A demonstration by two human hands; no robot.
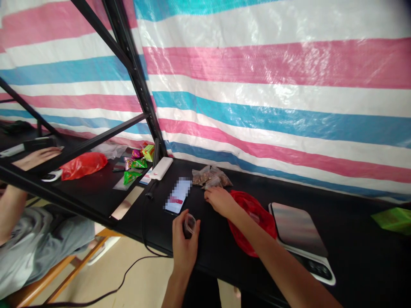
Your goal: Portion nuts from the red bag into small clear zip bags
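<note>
My left hand (185,241) is closed around a small clear plastic bag (190,223), its round mouth facing up, near the front edge of the black table. Farther back, my right hand (221,202) is lowered with curled fingers at the front of several small clear bags of brown bits (203,176). Whatever its fingertips hold, if anything, is hidden. My right forearm passes over a red plastic bag (253,209) lying crumpled on the table. A lit phone (178,196) lies to the left, between my hands and the rack post.
At right is a kitchen scale (298,226) with a metal plate, and beyond it a green packet (393,220). A white power bank (161,168) and black cable (144,222) lie at left. Past the black rack post (141,90), another person's hand (40,157) is near a red bag (84,165).
</note>
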